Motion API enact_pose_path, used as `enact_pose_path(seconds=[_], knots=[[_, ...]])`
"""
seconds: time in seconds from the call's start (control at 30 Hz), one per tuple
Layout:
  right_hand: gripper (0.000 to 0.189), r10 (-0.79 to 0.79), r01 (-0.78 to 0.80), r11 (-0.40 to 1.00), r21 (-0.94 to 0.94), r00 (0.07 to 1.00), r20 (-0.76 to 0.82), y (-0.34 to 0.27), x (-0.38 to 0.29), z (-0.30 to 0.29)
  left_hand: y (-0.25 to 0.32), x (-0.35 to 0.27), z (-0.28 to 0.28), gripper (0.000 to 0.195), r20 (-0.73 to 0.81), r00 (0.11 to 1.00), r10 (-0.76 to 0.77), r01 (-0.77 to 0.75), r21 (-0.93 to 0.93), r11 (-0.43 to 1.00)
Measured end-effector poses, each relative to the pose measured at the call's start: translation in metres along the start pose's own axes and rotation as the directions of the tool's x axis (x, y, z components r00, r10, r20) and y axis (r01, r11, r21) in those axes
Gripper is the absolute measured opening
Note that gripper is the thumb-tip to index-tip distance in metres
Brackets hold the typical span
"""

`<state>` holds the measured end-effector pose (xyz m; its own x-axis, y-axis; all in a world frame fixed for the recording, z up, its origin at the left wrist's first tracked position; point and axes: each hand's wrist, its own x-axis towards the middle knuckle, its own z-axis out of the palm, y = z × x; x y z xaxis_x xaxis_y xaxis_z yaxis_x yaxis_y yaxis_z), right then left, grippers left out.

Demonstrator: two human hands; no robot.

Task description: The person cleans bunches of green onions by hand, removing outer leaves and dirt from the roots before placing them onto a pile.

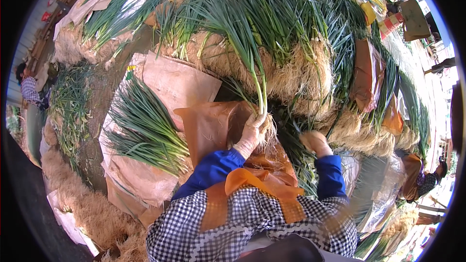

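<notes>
My left hand (252,134) grips a few green onion stalks (259,89) low on their white stems. Their pale, stringy roots (268,131) hang beside the wrist, and the green leaves point away over the large pile. Off to the right, my right hand (315,142) is blurred, with its fingers curled above dark loose leaves (291,142). Whether a leaf is pinched in it is unclear. An orange-brown plastic apron (218,120) spreads beneath my left hand. To the left, a bunch of trimmed green onions (153,134) lies on sacking, roots toward me.
A long pile of rooted green onions (284,25) lies ahead, roots toward me. Flattened pale sacks (178,83) cover the ground at left. Heaped roots (87,203) lie at lower left, near leaf litter (72,116). People sit at far left (32,85) and far right (426,182).
</notes>
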<state>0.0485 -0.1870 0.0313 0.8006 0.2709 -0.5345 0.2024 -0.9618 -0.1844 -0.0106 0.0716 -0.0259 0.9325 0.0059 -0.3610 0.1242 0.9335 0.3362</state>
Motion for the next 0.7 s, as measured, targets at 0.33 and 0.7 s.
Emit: enact_pose_path(seconds=[0.33,0.7], knots=[[0.041,-0.122,0.147,-0.14,0.979,0.979,-0.165,-0.192,0.099,0.0,0.007,-0.016,0.013,0.028,-0.015,0.987,-0.16,0.146,-0.344,0.928],[0.034,0.039,0.274,0.088,0.958,0.96,-0.278,-0.085,-0.037,-0.002,0.002,-0.033,0.03,0.024,0.143,0.93,-0.338,0.358,-0.145,0.922]])
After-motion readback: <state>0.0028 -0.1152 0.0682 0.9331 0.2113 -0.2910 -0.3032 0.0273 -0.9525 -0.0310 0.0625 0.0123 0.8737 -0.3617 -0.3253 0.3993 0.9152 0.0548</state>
